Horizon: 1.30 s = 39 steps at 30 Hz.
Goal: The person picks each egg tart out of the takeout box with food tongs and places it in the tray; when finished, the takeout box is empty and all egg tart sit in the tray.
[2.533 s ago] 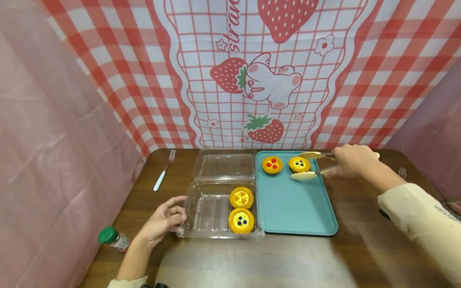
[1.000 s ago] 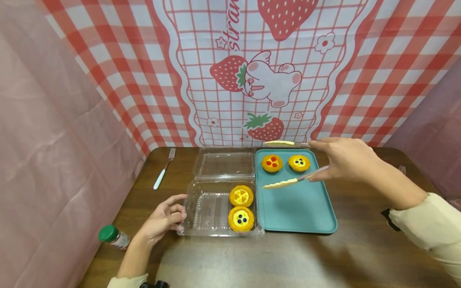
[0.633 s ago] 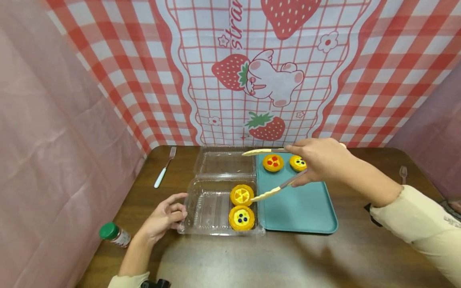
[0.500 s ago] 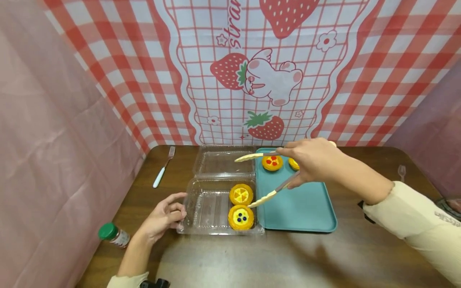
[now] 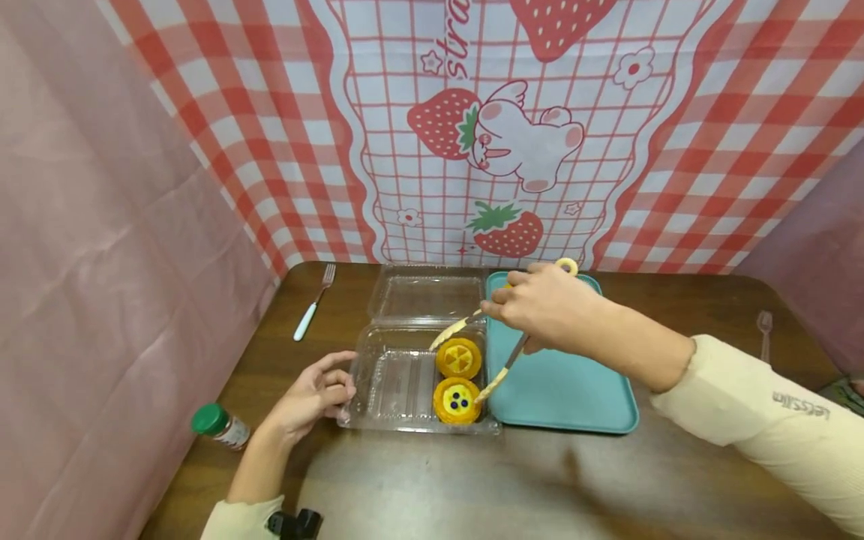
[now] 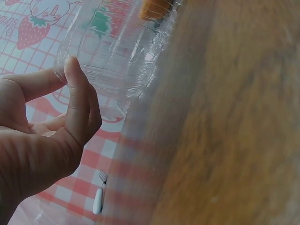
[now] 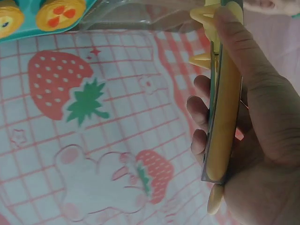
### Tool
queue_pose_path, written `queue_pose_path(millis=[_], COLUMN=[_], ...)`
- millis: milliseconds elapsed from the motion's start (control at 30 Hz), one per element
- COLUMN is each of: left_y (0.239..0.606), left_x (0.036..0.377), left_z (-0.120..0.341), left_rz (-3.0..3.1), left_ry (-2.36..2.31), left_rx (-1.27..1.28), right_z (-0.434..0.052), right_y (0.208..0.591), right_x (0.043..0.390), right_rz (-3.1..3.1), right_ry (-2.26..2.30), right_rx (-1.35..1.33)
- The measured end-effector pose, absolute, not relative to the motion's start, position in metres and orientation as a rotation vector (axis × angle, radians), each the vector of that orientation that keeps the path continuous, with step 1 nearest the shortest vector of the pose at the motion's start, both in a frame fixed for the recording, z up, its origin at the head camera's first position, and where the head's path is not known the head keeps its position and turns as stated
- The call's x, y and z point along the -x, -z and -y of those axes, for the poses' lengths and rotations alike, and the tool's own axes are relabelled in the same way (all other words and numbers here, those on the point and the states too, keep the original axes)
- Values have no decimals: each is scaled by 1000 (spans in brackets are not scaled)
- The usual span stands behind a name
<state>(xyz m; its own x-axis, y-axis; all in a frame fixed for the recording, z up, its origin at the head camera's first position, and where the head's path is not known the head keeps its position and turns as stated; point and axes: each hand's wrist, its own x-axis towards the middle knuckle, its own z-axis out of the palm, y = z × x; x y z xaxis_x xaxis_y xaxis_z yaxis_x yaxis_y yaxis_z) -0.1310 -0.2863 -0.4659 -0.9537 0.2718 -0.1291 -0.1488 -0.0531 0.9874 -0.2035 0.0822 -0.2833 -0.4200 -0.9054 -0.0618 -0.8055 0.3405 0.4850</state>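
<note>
My right hand (image 5: 553, 304) grips yellow-tipped tongs (image 5: 516, 351), arms spread, above the container and tray. One tip is at the upper left of a tart with orange wedges (image 5: 459, 358), the other at the right edge of a tart with blueberries (image 5: 457, 405). Both tarts sit along the right side of an open clear plastic container (image 5: 398, 386). At its left wall, my left hand (image 5: 307, 397) pinches the edge between thumb and finger. A strawberry-topped tart (image 7: 61, 14) and another blueberry tart (image 7: 8, 23) on the tray are mostly hidden in the head view.
The teal tray (image 5: 567, 397) adjoins the container's right side. Left lie a white-handled fork (image 5: 307, 319) and a green-capped jar (image 5: 223, 427). A clear fork (image 5: 765, 330) is at far right. A checked cloth (image 5: 270, 150) hangs behind the table.
My right hand carried the tongs left from the tray to the container, turning them so the tips angle down around the tarts. The left hand keeps its place at the container. The view shifted slightly.
</note>
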Motion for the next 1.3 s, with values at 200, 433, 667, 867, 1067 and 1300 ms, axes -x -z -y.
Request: queue_pose_path(millis=[200, 433, 667, 867, 1067, 1300], left_y=[466, 468, 467, 467, 467, 469], left_x=[133, 134, 133, 132, 132, 132], left_z=[286, 286, 286, 287, 287, 289], left_rz=[-1949, -1942, -1945, -1938, -1925, -1909], left_ry=[-2075, -2087, -2093, -2090, -2101, -2113], left_rx=[-134, -140, -129, -130, -134, -146], right_z=[-67, -56, -61, -62, -52, -55], right_y=[285, 291, 292, 294, 304, 319], right_x=[195, 189, 195, 197, 192, 195], right_rz=[2287, 2233, 2312, 2318, 2297, 2304], right_ry=[760, 858, 825, 838, 870, 866], right_rx=[-1593, -1607, -1582, -1628, -1687, -1688])
